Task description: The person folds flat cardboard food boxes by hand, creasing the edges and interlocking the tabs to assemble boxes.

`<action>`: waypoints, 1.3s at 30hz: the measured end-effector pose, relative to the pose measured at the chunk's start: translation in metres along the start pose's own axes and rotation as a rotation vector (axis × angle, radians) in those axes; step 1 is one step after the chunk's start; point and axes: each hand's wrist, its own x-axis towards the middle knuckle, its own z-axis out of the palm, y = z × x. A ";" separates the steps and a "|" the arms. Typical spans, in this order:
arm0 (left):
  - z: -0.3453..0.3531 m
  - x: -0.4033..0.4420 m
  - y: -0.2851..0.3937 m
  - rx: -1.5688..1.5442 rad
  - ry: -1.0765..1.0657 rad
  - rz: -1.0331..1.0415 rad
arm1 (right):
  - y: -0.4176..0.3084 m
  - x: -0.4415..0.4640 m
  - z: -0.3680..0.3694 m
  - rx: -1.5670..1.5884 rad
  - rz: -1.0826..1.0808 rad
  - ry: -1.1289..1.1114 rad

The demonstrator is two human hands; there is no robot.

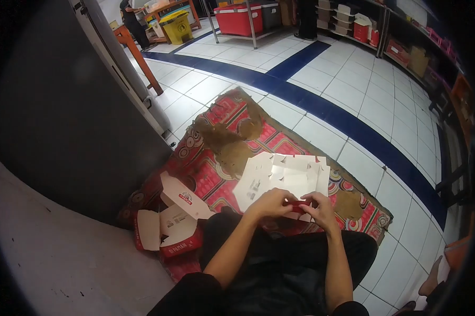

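A flat white cardboard sheet (285,174) with cut slots and flaps lies in front of my crossed legs, over a worn red patterned mat (216,179). At its near edge, my left hand (276,203) and my right hand (317,208) are close together, fingers bent around a small red part of the cardboard between them. Both hands grip this red edge. To the left, folded red and white boxes (177,224) stand open beside my leg, with printed lettering on their sides.
A dark grey panel (74,105) rises at the left above a pale wall (63,242). White floor tiles with a blue stripe (321,102) surround the mat. Farther back are a red cooler (239,20), a yellow bin (177,27), shelves and a person (134,23). A bare foot (431,279) shows at lower right.
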 end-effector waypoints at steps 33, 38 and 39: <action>0.055 0.026 0.025 -0.158 0.755 0.268 | 0.046 0.001 0.064 0.453 0.138 0.487; 0.052 0.021 0.024 0.400 0.723 0.432 | -0.004 -0.001 0.057 0.791 0.104 0.710; 0.056 0.018 0.023 0.352 0.676 0.387 | -0.010 -0.003 0.055 0.790 0.104 0.706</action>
